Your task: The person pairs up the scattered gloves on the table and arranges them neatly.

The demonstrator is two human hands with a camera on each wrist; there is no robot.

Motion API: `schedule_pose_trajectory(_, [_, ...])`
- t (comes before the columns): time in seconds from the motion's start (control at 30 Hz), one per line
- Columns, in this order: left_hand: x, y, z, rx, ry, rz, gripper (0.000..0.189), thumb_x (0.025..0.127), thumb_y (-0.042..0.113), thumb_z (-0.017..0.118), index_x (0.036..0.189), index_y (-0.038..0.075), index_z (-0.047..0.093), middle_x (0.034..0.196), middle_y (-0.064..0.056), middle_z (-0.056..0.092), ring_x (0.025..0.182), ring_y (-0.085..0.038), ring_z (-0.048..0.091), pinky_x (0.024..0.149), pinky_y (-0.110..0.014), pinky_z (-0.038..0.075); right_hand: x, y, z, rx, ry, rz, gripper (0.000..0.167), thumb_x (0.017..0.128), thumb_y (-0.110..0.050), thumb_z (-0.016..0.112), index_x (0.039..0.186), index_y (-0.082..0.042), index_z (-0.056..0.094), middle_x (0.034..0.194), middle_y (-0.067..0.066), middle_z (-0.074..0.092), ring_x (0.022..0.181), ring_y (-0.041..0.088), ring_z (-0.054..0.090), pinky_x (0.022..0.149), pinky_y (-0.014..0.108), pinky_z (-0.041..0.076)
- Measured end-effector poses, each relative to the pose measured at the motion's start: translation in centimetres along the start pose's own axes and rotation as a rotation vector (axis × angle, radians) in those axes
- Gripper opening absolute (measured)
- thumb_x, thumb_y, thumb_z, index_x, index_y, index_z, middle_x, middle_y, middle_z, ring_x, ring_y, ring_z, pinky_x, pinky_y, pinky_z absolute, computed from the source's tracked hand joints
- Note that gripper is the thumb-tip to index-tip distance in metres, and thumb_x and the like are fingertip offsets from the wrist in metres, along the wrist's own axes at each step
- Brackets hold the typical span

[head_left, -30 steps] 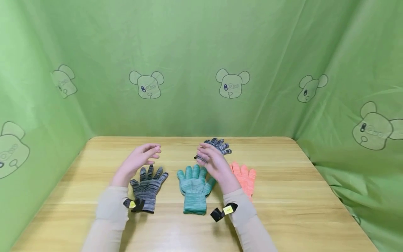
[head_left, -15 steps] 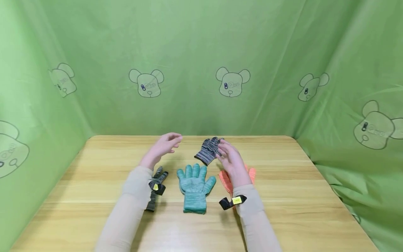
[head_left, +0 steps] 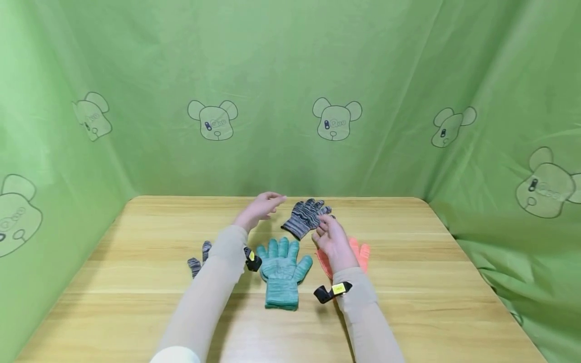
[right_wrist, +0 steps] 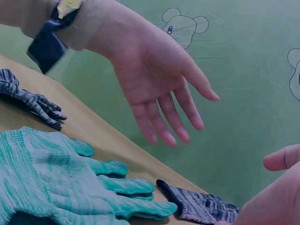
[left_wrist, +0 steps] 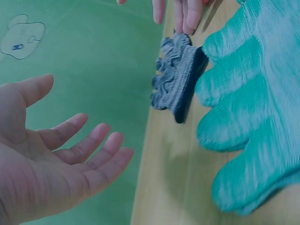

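My left hand [head_left: 260, 209] hovers left of a grey-and-black striped knit glove [head_left: 299, 221] at the back of the table. Its fingers are relaxed and nothing is in them, as the left wrist view shows. My right hand [head_left: 335, 244] is above a coral glove [head_left: 323, 262], partly hiding it. The right fingertips overlap the striped glove's near right side; whether they touch it I cannot tell. A teal glove [head_left: 281, 277] lies between the forearms, fingers pointing away. Another striped glove [head_left: 195, 265] at the left is mostly hidden behind the left forearm.
The wooden table [head_left: 436, 297] has a straight back edge and rounded far corners. Green curtains [head_left: 272, 55] with bear-head prints enclose it at the back and both sides. A black strap [head_left: 333, 291] with a yellow label hangs at the right wrist.
My left hand has moved right and away, from over the left striped glove toward the back one. My right hand has shifted right, uncovering more of the back glove and covering part of the coral one.
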State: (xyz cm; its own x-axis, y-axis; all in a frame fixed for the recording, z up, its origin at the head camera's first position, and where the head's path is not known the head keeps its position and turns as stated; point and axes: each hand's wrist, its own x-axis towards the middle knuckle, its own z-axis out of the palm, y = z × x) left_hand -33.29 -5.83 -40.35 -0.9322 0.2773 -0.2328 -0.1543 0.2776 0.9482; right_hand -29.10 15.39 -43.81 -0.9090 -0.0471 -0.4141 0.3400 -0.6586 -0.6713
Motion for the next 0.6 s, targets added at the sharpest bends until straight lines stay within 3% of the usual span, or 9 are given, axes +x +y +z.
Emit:
schedule_pose_trajectory(0.2, [1.4, -0.6, 1.2, -0.004, -0.042, -0.034, 0.062, 0.097, 0.042, 0.056, 0.145, 0.006, 0.04, 0.151, -0.02, 0.039, 0.139, -0.04, 0.038, 0.116, -0.054, 0.032, 0.3, 0.3, 0.1, 0.062, 0.034, 0.006, 0.089, 0.096, -0.008, 0.046, 0.154, -0.025, -0.02, 0.162, 0.012, -0.019, 0.151, 0.026, -0.01, 0.126, 0.041, 0.001])
schedule_pose_trajectory(0.4, [2.4, -1.4, 2.3, -0.017, -0.038, -0.103, 0.063, 0.097, 0.039, 0.056, 0.146, 0.002, 0.04, 0.149, -0.023, 0.041, 0.136, -0.04, 0.042, 0.115, -0.051, 0.036, 0.1, 0.5, 0.2, 0.182, 0.054, 0.039, 0.089, 0.095, -0.005, 0.043, 0.154, -0.03, -0.019, 0.162, 0.016, -0.011, 0.152, 0.027, -0.005, 0.126, 0.04, 0.006])
schedule_pose_trajectory(0.5, [2.8, -1.8, 2.7, -0.043, -0.035, -0.143, 0.061, 0.098, 0.035, 0.056, 0.145, 0.001, 0.04, 0.13, -0.019, 0.053, 0.114, -0.028, 0.055, 0.111, -0.047, 0.042, 0.1, 0.7, 0.2, 0.213, 0.045, 0.052, 0.089, 0.094, -0.004, 0.042, 0.153, -0.03, -0.019, 0.163, 0.015, -0.012, 0.152, 0.029, -0.004, 0.126, 0.04, 0.004])
schedule_pose_trajectory(0.6, [3.0, -2.0, 2.8, -0.069, -0.027, -0.177, 0.059, 0.098, 0.031, 0.055, 0.145, 0.0, 0.039, 0.117, -0.014, 0.053, 0.096, -0.02, 0.052, 0.106, -0.043, 0.046, 0.1, 0.8, 0.2, 0.212, 0.056, 0.052, 0.086, 0.095, -0.006, 0.041, 0.154, -0.029, -0.018, 0.163, 0.015, -0.01, 0.152, 0.031, 0.0, 0.126, 0.041, 0.007])
